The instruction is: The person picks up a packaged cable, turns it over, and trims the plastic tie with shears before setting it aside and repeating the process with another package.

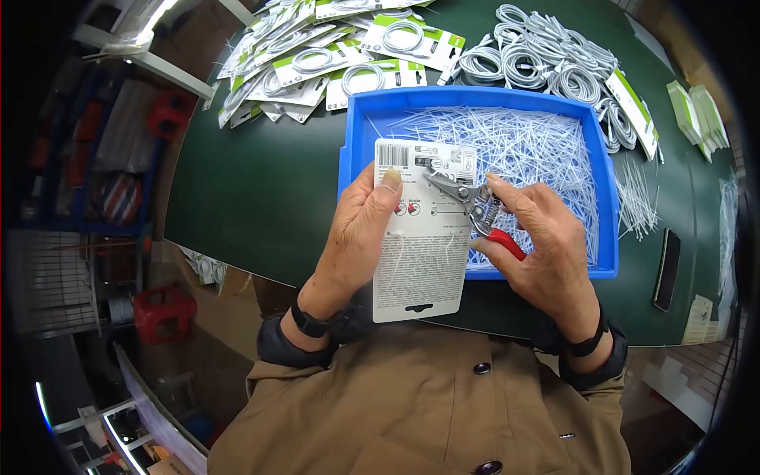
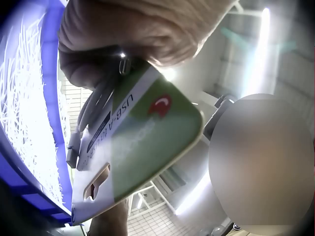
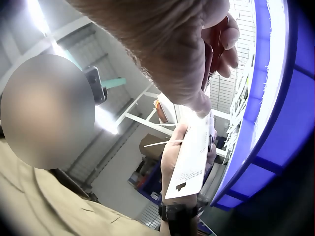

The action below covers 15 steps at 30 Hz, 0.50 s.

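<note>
My left hand grips a white retail card by its left edge, thumb over the printed back. On the card's green and white front, in the left wrist view, a grey USB cable is fastened. My right hand holds small cutting pliers with a red handle, their metal tips right at the card's upper back. Thin white tie ends stick out from the card's back; one tie also shows in the right wrist view. Beneath both hands lies a blue tray full of white tie scraps.
Packaged cables are heaped at the back left. Coiled loose cables lie behind the tray. To its right are loose ties, a phone and stacked cards. The green table's front edge runs near the person's coat.
</note>
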Available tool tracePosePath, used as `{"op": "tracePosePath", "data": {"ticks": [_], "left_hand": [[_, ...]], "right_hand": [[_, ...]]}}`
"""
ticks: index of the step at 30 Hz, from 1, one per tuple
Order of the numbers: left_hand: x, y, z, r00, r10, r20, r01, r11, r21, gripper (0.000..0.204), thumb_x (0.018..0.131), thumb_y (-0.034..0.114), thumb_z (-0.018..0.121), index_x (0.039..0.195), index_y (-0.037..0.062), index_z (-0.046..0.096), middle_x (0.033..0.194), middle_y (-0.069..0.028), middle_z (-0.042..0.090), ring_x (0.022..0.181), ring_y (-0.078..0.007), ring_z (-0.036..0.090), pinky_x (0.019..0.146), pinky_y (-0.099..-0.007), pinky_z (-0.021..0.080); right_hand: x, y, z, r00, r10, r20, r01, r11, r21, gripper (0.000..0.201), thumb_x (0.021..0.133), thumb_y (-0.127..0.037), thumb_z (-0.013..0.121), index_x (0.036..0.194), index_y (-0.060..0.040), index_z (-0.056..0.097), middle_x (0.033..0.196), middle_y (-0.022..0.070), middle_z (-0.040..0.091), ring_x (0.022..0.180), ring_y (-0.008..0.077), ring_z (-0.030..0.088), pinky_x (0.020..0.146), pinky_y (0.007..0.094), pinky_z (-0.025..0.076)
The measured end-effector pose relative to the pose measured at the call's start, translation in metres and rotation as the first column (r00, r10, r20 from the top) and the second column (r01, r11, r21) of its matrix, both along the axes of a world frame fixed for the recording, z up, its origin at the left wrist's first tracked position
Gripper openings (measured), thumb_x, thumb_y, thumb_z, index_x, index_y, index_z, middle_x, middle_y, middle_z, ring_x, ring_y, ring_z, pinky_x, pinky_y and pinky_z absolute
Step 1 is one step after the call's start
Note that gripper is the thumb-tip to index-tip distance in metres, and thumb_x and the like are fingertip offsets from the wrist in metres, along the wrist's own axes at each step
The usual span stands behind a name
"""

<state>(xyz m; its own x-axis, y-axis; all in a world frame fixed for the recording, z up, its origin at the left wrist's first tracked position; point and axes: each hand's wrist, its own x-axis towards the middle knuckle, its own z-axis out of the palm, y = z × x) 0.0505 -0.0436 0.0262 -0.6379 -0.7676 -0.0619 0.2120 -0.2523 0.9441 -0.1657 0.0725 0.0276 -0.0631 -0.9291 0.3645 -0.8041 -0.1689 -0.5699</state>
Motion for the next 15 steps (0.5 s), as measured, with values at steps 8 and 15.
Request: {"op": "tracePosePath", "data": {"ticks": [8,15], "left_hand": [[-0.010,0.002,-0.005,1.000,0.003,-0.016,-0.003,1.000,-0.004,0.042,0.113,0.033,0.048,0.138,-0.0006,0.055,0.119,-0.0102,0.071,0.103,-0.0118,0.069,0.089,-0.0279,0.057],[-0.019,0.012,-0.008,1.000,0.000,0.016,-0.001,0.998,0.063,0.041,0.112,0.032,0.050,0.135,-0.0014,0.056,0.113,-0.0100,0.072,0.096,-0.0117,0.070,0.085,-0.0269,0.057]], "right_hand": [[0.000,0.007,0.000,0.984,-0.030,-0.175,0.022,0.999,-0.045,0.073,0.074,-0.020,0.092,0.141,-0.0129,0.066,0.093,0.0092,0.061,0.080,0.0256,0.062,0.064,0.0378,0.052],[0.000,0.023,-0.017,0.989,-0.073,-0.129,0.072,0.997,-0.012,0.074,0.074,-0.018,0.092,0.143,-0.0128,0.064,0.090,0.0095,0.060,0.076,0.0253,0.062,0.061,0.0373,0.051]]}}
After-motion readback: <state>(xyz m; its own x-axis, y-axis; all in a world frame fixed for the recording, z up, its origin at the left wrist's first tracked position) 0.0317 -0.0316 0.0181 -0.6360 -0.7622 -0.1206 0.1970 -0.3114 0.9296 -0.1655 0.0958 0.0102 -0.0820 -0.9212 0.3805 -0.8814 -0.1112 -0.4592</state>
